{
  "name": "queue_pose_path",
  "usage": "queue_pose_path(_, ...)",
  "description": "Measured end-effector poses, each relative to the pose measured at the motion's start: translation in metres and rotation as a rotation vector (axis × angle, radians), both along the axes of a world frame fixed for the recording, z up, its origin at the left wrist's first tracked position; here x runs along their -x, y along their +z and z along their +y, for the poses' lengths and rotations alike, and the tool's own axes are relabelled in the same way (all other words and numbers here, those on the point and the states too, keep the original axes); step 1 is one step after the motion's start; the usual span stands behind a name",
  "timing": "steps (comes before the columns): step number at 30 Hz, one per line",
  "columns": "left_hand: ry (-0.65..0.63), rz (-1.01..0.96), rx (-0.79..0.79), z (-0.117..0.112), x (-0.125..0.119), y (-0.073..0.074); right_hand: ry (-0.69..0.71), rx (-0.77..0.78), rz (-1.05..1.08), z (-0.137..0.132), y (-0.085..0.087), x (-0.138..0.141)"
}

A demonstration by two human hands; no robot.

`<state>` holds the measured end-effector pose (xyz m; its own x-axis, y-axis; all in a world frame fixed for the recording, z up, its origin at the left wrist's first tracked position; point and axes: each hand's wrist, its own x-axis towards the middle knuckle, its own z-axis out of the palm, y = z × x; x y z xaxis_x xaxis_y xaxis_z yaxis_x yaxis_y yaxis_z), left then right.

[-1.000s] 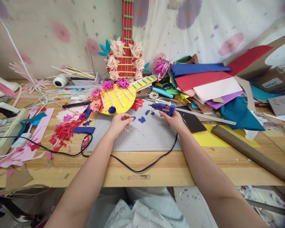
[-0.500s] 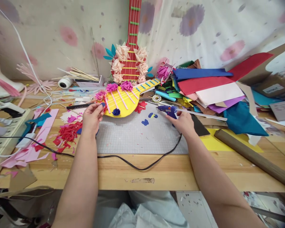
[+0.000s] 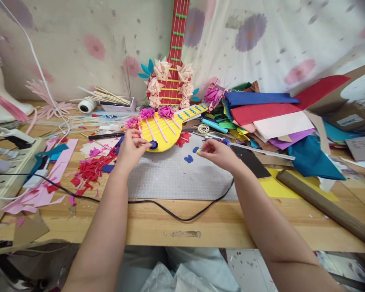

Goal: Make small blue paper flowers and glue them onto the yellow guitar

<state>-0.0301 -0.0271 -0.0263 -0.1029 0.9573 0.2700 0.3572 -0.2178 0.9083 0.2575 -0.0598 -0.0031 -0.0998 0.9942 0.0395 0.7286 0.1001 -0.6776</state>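
- Shredded red paper [image 3: 93, 168] lies beyond your left forearm.
- Your left hand [image 3: 128, 151] is at the yellow paper guitar [image 3: 172, 138], fingertips bunched against its dark blue flower [image 3: 153, 144]; you can't tell whether they pinch a piece.
- The guitar lies tilted, its lower edge over the grey cutting mat [image 3: 170, 182].
- A blue petal [image 3: 188, 159] lies loose on the mat.
- Your right hand [image 3: 220, 156] curls near another blue piece [image 3: 196, 149]; its grip can't be told.
- Behind it, the glue gun [image 3: 226, 141] is partly hidden.
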Motion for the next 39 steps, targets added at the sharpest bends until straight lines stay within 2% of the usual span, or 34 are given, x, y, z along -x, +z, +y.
queue_pose_path(3,-0.202,0.347,0.052,-0.003,-0.009,0.020,0.180,-0.018,0.288,0.013,0.003,0.030)
queue_pose_path(5,-0.299,0.549,0.078,-0.005,-0.016,0.034,0.257,0.020,0.398,0.021,0.005,0.049)
queue_pose_path(9,-0.406,0.868,0.073,-0.003,-0.026,0.053,0.401,0.084,0.377,0.030,0.005,0.078)
queue_pose_path(13,-0.448,1.029,0.052,0.000,-0.029,0.054,0.435,0.076,0.262,0.032,0.003,0.089)
queue_pose_path(21,-0.409,1.122,0.024,0.001,-0.034,0.050,0.351,-0.017,0.057,0.030,0.006,0.097)
queue_pose_path(25,-0.415,1.072,0.022,0.001,-0.030,0.054,0.307,-0.018,0.037,0.033,0.004,0.096)
queue_pose_path(28,-0.349,0.903,-0.033,0.005,-0.019,0.058,0.222,-0.018,0.163,0.041,-0.004,0.091)
queue_pose_path(30,-0.244,0.794,-0.099,0.011,-0.009,0.059,0.107,-0.010,0.315,0.048,-0.012,0.088)
queue_pose_path(32,-0.205,0.775,-0.145,0.017,-0.002,0.054,-0.016,0.017,0.482,0.056,-0.020,0.087)
queue_pose_path(35,-0.327,0.842,-0.155,0.021,0.002,0.041,-0.141,0.095,0.656,0.063,-0.028,0.093)
queue_pose_path(39,-0.461,0.905,-0.171,0.017,0.001,0.023,-0.192,0.117,0.655,0.068,-0.035,0.107)
